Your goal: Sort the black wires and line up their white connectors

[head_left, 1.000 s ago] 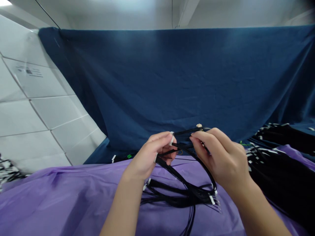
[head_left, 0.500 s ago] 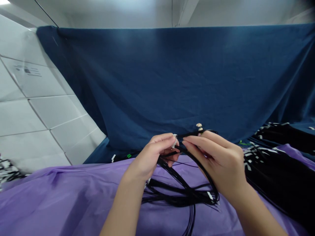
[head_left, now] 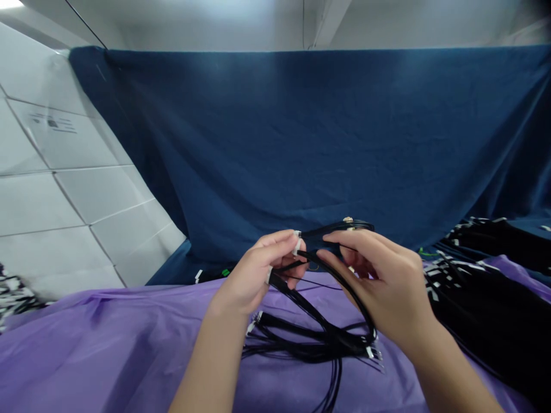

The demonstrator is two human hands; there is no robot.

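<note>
My left hand [head_left: 269, 258] pinches a white connector [head_left: 297, 243] between thumb and fingers. Black wires [head_left: 321, 230] run out of its right side and bend back toward my right hand [head_left: 370, 264]. That hand is just to the right of the connector, thumb and index fingertips apart, the other fingers curled in. A thin black wire [head_left: 348, 247] passes into the curled fingers, which partly hide it. Another white connector [head_left: 269, 274] with black wires shows beneath my left hand. Below both hands, a bundle of black wires [head_left: 301, 344] with white ends rests on purple cloth [head_left: 172, 355].
To the right lies a big pile of black wires [head_left: 486, 310] with white ends, and a second pile [head_left: 508, 241] behind it. A blue curtain [head_left: 301, 143] hangs in front. White boxes [head_left: 103, 195] stand at the left, near black-and-white pieces [head_left: 15, 298].
My right hand's thumb and index finger have spread apart and drawn slightly back from the connector. My left hand has shifted a little left with the connector, uncovering the second white connector below.
</note>
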